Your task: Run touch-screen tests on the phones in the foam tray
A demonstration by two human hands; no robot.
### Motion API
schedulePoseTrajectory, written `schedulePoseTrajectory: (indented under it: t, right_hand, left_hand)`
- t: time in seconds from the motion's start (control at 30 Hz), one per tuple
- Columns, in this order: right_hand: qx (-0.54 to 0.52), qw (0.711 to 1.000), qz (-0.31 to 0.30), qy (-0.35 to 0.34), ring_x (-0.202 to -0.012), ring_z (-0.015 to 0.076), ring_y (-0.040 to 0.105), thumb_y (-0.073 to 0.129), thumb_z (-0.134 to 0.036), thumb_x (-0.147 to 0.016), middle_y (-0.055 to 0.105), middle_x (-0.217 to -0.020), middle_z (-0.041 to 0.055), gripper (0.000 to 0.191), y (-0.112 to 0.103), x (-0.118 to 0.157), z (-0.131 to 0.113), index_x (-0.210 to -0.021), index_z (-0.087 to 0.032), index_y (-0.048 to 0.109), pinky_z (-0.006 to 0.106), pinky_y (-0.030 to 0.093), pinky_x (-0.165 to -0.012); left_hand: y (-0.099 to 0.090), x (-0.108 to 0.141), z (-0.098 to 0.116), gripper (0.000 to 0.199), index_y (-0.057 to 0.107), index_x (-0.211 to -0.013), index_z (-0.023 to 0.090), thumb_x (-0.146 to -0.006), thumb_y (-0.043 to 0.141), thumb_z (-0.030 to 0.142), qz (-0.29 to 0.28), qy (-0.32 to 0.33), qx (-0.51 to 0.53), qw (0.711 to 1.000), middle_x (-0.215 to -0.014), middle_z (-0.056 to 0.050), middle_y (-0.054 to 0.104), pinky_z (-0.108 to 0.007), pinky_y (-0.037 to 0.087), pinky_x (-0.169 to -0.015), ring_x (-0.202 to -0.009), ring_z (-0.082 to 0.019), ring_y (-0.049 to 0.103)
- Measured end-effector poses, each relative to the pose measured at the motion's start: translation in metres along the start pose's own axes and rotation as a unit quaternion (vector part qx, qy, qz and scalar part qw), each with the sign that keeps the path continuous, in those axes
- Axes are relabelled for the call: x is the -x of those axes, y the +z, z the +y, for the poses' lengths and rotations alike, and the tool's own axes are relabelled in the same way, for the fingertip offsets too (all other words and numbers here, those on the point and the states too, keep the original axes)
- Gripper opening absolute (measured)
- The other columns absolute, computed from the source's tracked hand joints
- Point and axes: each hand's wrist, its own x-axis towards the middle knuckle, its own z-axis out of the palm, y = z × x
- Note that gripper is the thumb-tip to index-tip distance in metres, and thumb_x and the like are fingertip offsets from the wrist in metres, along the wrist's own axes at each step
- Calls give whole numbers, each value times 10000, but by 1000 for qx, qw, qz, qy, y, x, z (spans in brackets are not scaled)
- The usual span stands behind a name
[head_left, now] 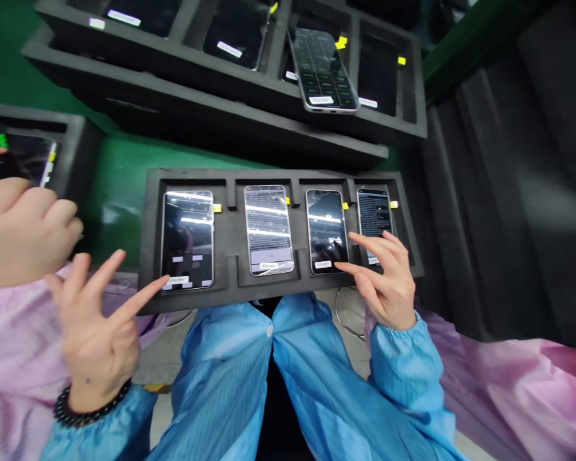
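Note:
Several smartphones lie face up in the compartments of a black foam tray (pixel 228 296). My left hand (pixel 98 326) has its fingers spread, and its index fingertip meets the lower left of the leftmost smartphone (pixel 187 224), which shows a dark screen with small light blocks. The second smartphone (pixel 269 224) displays lines of text on a light screen. My right hand (pixel 388 282) is open, a fingertip at the lower right edge of the third smartphone (pixel 325 224), whose screen is dark. The fourth smartphone (pixel 374 211), with text on black, is partly hidden behind that hand.
Stacked black foam trays (pixel 249 96) with more phones stand behind; a phone with a grid screen (pixel 324 70) lies across the upper one. At left, a co-worker's hand (pixel 26 230) is near another tray (pixel 77 147). A pink sleeve (pixel 518 384) is at right.

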Motion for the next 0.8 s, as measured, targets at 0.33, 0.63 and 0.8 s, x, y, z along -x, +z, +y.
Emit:
schedulePoseTrajectory:
  t: [0.33, 0.63, 0.8]
  right_hand:
    - [-65, 982, -124, -127, -1364, 254, 503, 462, -360, -1044, 534, -1540, 98, 312, 91, -78, -99, -1173, -229, 715, 586, 225, -1261]
    - [-98, 961, -179, -184, -1390, 275, 485, 474, -346, -1043, 485, -1579, 107, 312, 105, -91, -107, -1164, -212, 728, 647, 183, -1263]
    - [-124, 951, -187, -214, -1356, 273, 521, 480, -351, -1038, 538, -1535, 116, 320, 105, -91, -108, -1107, -191, 747, 630, 184, -1274]
  left_hand:
    - [13, -12, -8, 500, 473, -1507, 349, -1031, 333, 411, -48, -10, -51, 997, -1732, -13, 123, -693, 2, -1258, -1594, -388, 74]
    - [5, -7, -9, 545, 378, -1556, 368, -1036, 257, 477, -13, -53, -1, 998, -1731, 26, 115, -633, -6, -1293, -1604, -337, 67]
    - [1, -5, -6, 583, 318, -1582, 341, -1039, 170, 491, -12, -72, -11, 997, -1732, 36, 97, -599, 16, -1316, -1606, -324, 60]
